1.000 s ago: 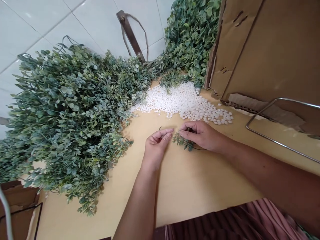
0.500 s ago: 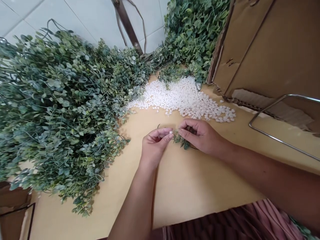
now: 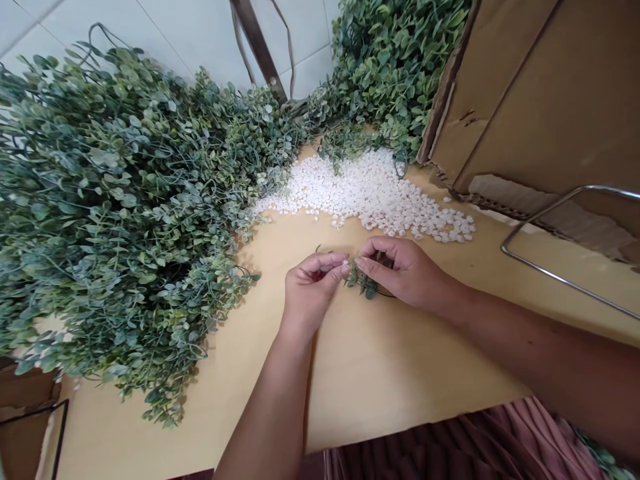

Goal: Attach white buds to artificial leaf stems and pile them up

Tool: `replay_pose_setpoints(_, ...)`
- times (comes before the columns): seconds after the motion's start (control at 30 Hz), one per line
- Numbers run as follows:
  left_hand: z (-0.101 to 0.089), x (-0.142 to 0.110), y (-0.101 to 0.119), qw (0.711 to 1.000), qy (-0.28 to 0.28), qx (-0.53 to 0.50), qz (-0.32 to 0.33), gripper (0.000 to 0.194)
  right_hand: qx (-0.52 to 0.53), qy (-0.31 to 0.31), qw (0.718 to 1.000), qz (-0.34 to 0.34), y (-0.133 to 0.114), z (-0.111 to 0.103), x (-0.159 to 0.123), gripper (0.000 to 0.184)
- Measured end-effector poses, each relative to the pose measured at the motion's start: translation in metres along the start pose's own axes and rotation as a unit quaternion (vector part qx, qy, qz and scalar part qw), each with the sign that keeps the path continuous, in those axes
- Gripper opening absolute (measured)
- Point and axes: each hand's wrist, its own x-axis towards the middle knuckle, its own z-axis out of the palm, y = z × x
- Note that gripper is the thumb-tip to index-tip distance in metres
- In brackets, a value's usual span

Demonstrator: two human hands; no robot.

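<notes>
My left hand is closed, thumb and forefinger pinching a small white piece. Just to its right, my right hand is closed on a short sprig of artificial leaves, whose green leaves hang below the fingertips. The fingertips of both hands nearly meet, with the white piece close to the sprig's tip; whether the two touch I cannot make out. Beyond the hands lies a spread heap of small white pieces on the tan tabletop.
A large mound of artificial greenery covers the left side. More greenery stands at the back, beside a cardboard box on the right. A bent metal wire frame juts in at the right. Behind is a tiled wall.
My fingertips have come slightly closer together, bringing the white piece nearer to the sprig. The whole view has shifted a little.
</notes>
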Motion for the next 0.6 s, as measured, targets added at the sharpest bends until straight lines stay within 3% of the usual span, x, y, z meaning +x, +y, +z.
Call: replay_pose_setpoints(0.6, 0.0009, -0.0023, 0.0016, 1.000, -0.008, 0.007, -0.010, 0.024, 0.017, 0.005, 1.000, 0.016, 0.0016, 0.0011, -0.0012, 0.024)
